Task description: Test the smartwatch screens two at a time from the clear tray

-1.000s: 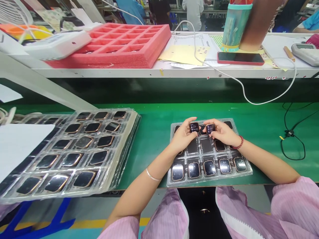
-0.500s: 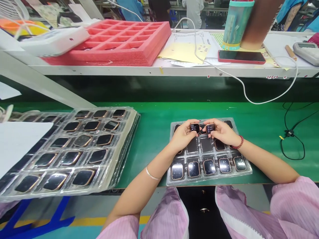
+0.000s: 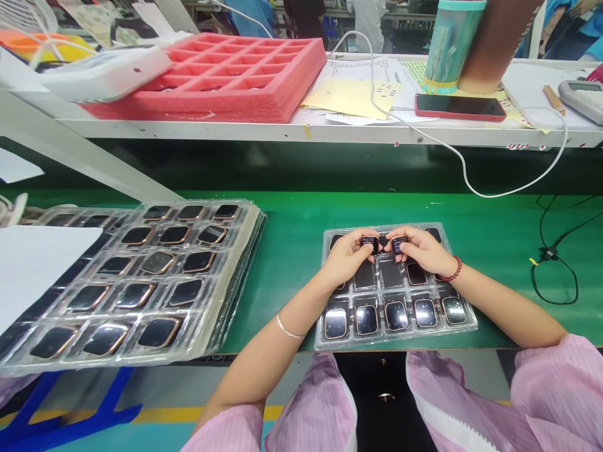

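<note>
Between the thumb and fingers of my left hand (image 3: 348, 256) is a smartwatch body (image 3: 370, 241) with a lit screen and no strap. My right hand (image 3: 421, 248) pinches a second strapless smartwatch (image 3: 396, 242), its screen also lit, with the thumb at its lower edge. Both are held side by side over a clear plastic tray (image 3: 399, 341). Dark-screened watches such as this one (image 3: 396, 316) lie in the tray's pockets. Two pockets below my hands, one of them here (image 3: 391, 274), hold no watch. My hands cover part of the upper rows.
At left stands a stack of clear trays (image 3: 198, 331) filled with watches, a white sheet (image 3: 44, 267) over its edge. On the shelf above are a red foam tray (image 3: 268, 97), papers, a phone (image 3: 460, 107) and a cup (image 3: 452, 47). A black cable (image 3: 549, 253) lies at right.
Both hands still hold the two watches in nearly the same place. The left thumb has shifted onto its watch's screen, and the text on the right watch's screen looks different. The view has shifted slightly.
</note>
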Demonstrator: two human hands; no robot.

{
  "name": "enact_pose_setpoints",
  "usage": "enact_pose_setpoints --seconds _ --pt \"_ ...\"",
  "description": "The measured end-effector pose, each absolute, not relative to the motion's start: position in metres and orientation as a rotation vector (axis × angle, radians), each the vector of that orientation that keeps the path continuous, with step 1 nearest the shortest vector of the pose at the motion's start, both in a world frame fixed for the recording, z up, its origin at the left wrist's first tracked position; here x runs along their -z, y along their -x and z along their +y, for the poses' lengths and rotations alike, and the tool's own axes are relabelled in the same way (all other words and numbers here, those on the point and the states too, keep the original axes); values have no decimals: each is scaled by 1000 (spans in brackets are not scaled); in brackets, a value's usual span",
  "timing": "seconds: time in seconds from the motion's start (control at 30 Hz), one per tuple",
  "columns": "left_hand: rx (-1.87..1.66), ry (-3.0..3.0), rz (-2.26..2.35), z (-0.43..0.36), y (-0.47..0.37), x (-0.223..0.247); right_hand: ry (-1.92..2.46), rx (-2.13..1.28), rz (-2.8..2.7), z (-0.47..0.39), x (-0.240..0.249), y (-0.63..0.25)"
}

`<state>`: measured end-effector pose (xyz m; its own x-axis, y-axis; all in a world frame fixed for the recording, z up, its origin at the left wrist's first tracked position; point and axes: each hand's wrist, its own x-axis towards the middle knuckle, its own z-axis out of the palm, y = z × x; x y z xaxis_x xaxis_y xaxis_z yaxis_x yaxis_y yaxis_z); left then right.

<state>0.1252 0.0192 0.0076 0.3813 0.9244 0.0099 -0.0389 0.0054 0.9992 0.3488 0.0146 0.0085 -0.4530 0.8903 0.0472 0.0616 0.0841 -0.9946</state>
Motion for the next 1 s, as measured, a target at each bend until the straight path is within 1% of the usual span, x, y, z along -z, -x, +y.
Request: enact_pose_setpoints --seconds 0.27,1.0 --pt "-929 -1341 898 19 -125 -10 949 -1483 -1634 14 -9 -348" --pt "-942 -1299 882 19 -126 -7 935 -1440 -1658 14 -6 -349"
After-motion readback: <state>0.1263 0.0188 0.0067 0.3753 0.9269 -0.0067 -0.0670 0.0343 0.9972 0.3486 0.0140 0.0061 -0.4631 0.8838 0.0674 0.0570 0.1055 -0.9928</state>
